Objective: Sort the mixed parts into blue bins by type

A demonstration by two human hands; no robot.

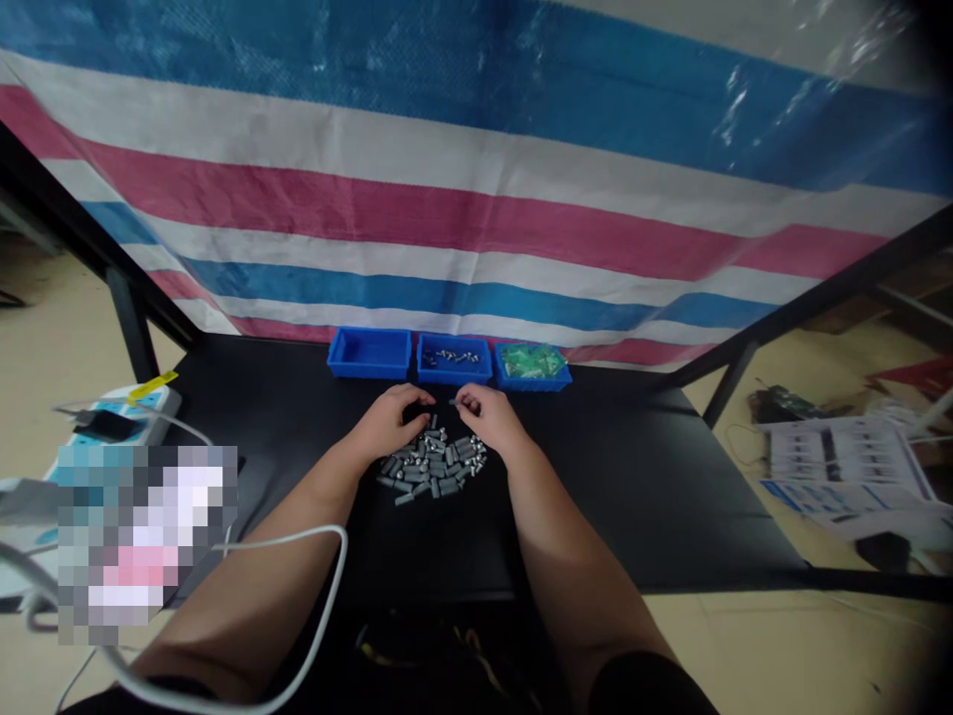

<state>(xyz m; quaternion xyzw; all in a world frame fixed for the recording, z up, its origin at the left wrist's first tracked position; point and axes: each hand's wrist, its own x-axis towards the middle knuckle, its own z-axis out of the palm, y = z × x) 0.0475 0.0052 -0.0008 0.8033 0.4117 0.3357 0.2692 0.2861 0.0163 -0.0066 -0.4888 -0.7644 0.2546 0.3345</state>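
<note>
On the black table lies a loose pile of small grey cylindrical pieces with shiny metal ends (pixel 432 467). My left hand (pixel 394 417) hovers at the pile's upper left edge, thumb and forefinger apart with nothing visible between them. At the upper right edge, my right hand (pixel 487 412) pinches a small grey cylindrical piece (pixel 455 401), its tip pointing toward the left hand. Just beyond the hands stands a blue bin with small metal parts (pixel 454 376), too small to name.
Left of the middle bin is an empty blue bin (pixel 368 370); right of it, a blue bin (pixel 532 383) holds green-tinted plastic bags (pixel 532 359). A power strip (pixel 160 412) and white cable (pixel 339 566) lie at left. A striped sheet (pixel 476 209) hangs behind the black table (pixel 632 477).
</note>
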